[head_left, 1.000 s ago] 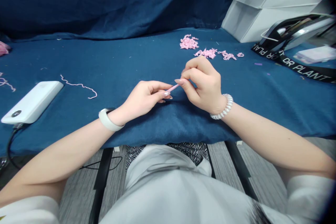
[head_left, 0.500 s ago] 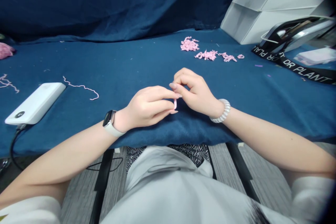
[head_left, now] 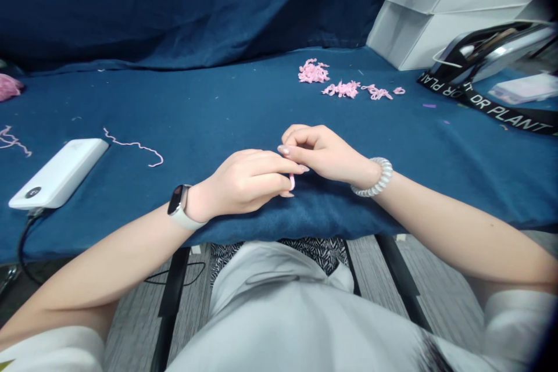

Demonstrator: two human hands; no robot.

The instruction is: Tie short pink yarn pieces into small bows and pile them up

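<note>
Near the front edge of the blue cloth, my left hand (head_left: pixel 250 180) is closed around a short bit of pink yarn (head_left: pixel 292 181), which shows as a small curve between its fingertips. My right hand (head_left: pixel 326 152) meets it from the other side, thumb and fingers pinched together just above the left fingertips. What sits inside that pinch is hidden by the fingers. A loose pink strand of yarn (head_left: pixel 135 143) lies to the left of both hands.
Small pink yarn loops lie in piles (head_left: pixel 313 71) (head_left: pixel 342 89) at the back, with smaller ones to their right. A white power bank (head_left: pixel 61 174) with a black cable is at left. At right are a black lettered strap (head_left: pixel 492 107), a bag (head_left: pixel 483 52) and white boxes (head_left: pixel 436 40).
Both hands have shifted slightly down. The right hand has tilted lower, its pinch moving a little left, while the left fingertips reach slightly further right, still holding the pink yarn.
</note>
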